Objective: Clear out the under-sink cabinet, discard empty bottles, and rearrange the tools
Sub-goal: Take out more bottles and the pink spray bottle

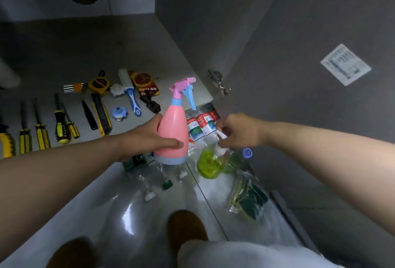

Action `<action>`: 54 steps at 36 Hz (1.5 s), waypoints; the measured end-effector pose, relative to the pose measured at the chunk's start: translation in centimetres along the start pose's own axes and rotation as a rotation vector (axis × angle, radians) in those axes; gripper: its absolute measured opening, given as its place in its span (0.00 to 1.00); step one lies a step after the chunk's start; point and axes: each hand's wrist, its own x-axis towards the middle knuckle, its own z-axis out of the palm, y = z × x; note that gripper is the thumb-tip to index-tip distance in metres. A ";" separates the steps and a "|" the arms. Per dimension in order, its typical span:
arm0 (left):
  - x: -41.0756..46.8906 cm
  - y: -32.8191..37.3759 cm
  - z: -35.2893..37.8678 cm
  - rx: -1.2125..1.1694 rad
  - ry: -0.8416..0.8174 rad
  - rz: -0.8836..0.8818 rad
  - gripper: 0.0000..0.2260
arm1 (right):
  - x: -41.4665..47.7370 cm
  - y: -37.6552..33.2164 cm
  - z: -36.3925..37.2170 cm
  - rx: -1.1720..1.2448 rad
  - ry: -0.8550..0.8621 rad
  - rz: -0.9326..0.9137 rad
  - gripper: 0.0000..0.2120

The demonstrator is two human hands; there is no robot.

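The under-sink cabinet floor (85, 54) fills the upper left of the view, and the grey door (299, 32) stands open on the right, with a printed paper label (345, 64) stuck on its inner side. Below them is the shiny tiled floor (106, 203), where the person's brown shoes (186, 227) are seen. The left hand (145, 139) has its grip closed around the body of the pink spray bottle (173, 133), thumb in front and fingers behind. The bottle is nearly upright at the front edge of the cabinet, and I cannot tell if its blue base touches anything. The right hand (239, 131) has its grip closed in a pinch on the white pump top (220, 141) of the green bottle (208, 163), which is just beside the pink one, on its right. Behind these two, clear bottles with red labels (201, 124) lie in the right corner of the cabinet. Empty clear bottles (158, 178) lie on the tiled floor under the hands, and a bag of green sponges (248, 199) lies near the door. On the cabinet floor, to the left, the tools are laid in a row: yellow and black screwdrivers (42, 133), a yellow tape measure (99, 84), a blue and white handle (133, 101), a red packet (145, 84) and a small round blue part (119, 113).
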 end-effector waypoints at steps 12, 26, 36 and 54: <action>0.4 -1.5 2.9 0.071 -0.112 0.040 0.43 | -0.7 1.4 11.2 -0.048 -0.148 0.088 0.19; 0.8 -2.2 5.0 0.292 -0.165 0.105 0.38 | -1.3 2.0 9.4 0.254 0.114 0.256 0.08; 0.4 -1.0 7.6 0.423 -0.197 0.185 0.40 | -4.7 -1.1 3.3 0.742 0.022 0.108 0.12; 0.2 -2.9 4.5 0.701 -0.057 0.193 0.14 | -3.7 -3.5 12.3 -0.046 -0.045 -0.136 0.14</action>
